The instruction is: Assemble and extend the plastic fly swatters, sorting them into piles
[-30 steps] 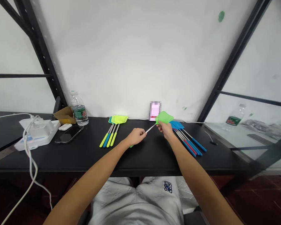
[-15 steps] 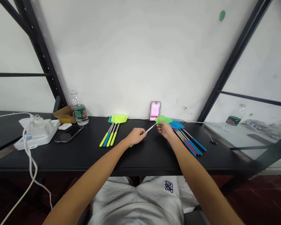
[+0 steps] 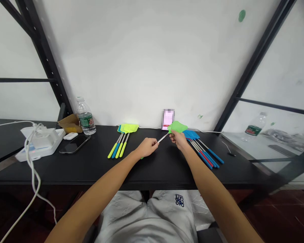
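The left grip (image 3: 148,147) is clamped round the shaft of a green fly swatter (image 3: 179,126), the right grip (image 3: 177,139) pinching near its mesh head; the swatter slants over the desk (image 3: 78,168), between yellow-and-blue swatters (image 3: 120,145) and blue-and-red ones (image 3: 206,154); the bottle's (image 3: 86,122) green label is too small to read; dark lettering (image 3: 179,200) on the pale clothing (image 3: 131,211) includes "CHO"; the upright screen (image 3: 168,118) is pixelated.

Single head-worn view, facing forward and down; black desk (image 3: 73,168) close below, white wall (image 3: 131,67) beyond.
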A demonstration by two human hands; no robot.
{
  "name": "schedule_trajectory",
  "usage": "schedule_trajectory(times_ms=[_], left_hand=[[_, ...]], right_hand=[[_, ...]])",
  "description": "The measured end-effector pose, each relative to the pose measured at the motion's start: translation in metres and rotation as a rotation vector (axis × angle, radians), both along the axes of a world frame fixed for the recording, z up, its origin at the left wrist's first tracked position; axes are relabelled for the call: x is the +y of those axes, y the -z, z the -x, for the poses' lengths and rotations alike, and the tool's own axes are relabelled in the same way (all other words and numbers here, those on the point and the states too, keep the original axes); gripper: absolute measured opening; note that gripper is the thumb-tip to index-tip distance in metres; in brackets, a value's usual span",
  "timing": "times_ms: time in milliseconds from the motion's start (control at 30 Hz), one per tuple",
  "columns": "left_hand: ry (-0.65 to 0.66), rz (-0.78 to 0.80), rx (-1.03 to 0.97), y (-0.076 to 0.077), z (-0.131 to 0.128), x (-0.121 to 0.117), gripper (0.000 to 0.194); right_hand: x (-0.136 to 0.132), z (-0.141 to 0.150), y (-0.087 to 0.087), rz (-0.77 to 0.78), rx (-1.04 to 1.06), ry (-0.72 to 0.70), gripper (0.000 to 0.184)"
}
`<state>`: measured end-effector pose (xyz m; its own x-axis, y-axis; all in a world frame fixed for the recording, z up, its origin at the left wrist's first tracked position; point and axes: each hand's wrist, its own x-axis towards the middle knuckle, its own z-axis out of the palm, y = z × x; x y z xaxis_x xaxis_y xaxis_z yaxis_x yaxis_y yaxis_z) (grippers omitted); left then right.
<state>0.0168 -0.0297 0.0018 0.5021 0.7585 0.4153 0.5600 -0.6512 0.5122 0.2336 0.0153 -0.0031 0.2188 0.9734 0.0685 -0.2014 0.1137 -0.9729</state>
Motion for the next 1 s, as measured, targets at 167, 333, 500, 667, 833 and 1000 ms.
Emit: schedule_trajectory(times_ms=[167,333,500,667,833,1000], left_hand=[[0.004,-0.019,0.018,0.0,-0.002,-0.003,0.034],[0.006,-0.016,0.012,-0.001,-0.003,-0.003,0.033],[0.004,-0.011,-0.012,-0.001,-0.003,-0.002,0.033],[-0.015,-0.057,0.017,0.0,-0.003,-0.003,0.033],[-0.066,-0.114,0.115,0.0,-0.004,-0.004,0.032],[-0.064,-0.097,0.108,0.0,-0.004,-0.005,0.031]], right_hand=[[-0.001,-0.002,-0.003,0.064,0.066,-0.034,0.014],[-0.004,0.0,-0.004,0.006,0.091,-0.097,0.02],[-0.006,0.001,-0.004,-0.058,0.119,-0.194,0.031],[-0.004,0.001,-0.001,-0.07,0.087,-0.181,0.03],[-0.004,0.007,0.002,-0.064,-0.032,-0.008,0.023],[-0.005,0.009,0.002,-0.089,-0.011,-0.008,0.023]])
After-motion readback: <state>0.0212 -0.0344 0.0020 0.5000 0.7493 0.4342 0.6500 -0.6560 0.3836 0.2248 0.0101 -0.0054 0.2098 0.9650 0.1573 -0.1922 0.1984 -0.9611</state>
